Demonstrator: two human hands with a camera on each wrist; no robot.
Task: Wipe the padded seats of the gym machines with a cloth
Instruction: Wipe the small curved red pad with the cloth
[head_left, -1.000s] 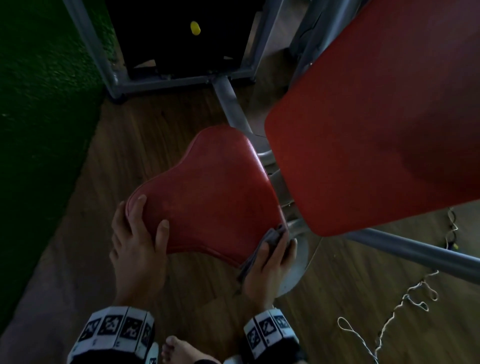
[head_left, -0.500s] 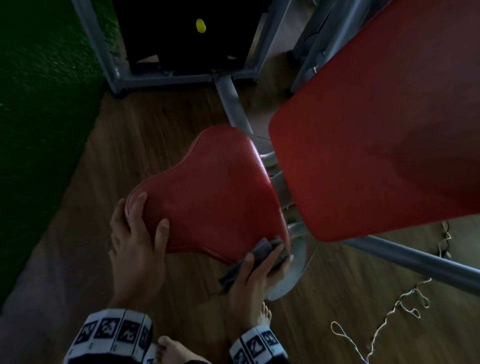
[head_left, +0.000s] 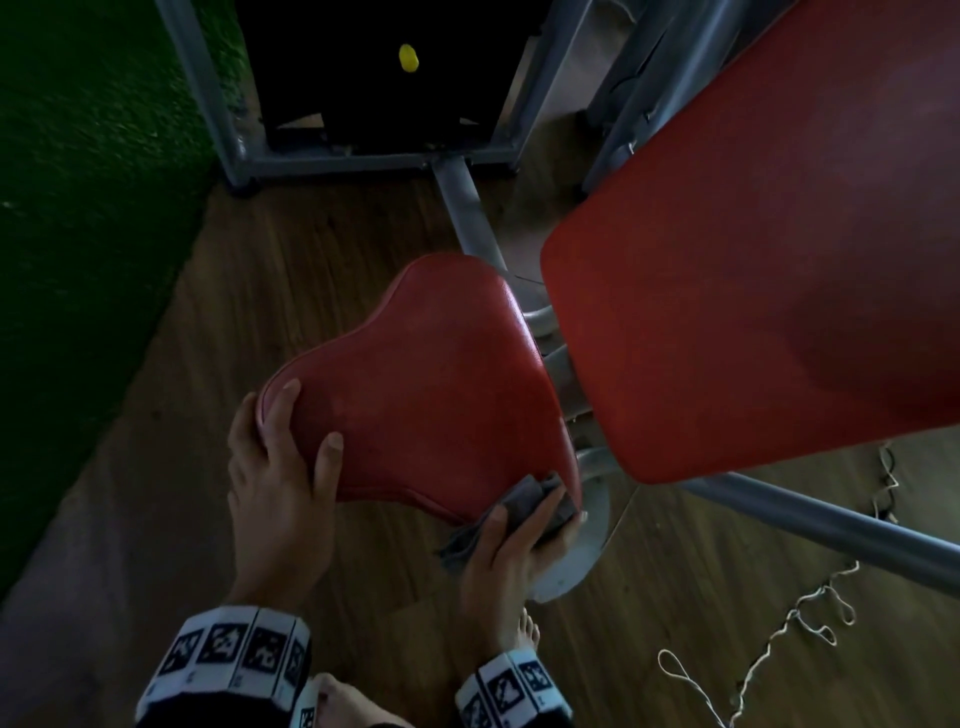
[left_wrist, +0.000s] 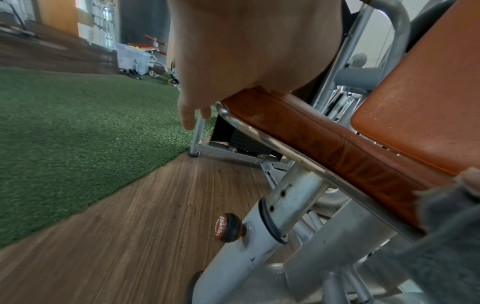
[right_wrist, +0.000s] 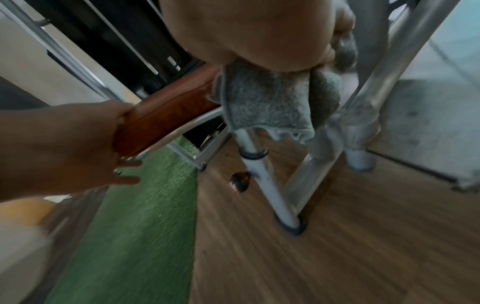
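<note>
Gym, red padded seat (head_left: 431, 395), steel machine frame (head_left: 200, 88), black weight stack (head_left: 353, 93), green turf floor (head_left: 78, 208)

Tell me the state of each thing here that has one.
seat: held at its near left corner, cloth against its near right corner.
cloth: bunched, gripped, pressed to the seat's edge.
left hand: grips the seat.
right hand: holds the cloth.
back pad: tilted, untouched.

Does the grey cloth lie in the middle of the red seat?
No, the right hand holds the cloth against the near right corner of the seat.
</note>
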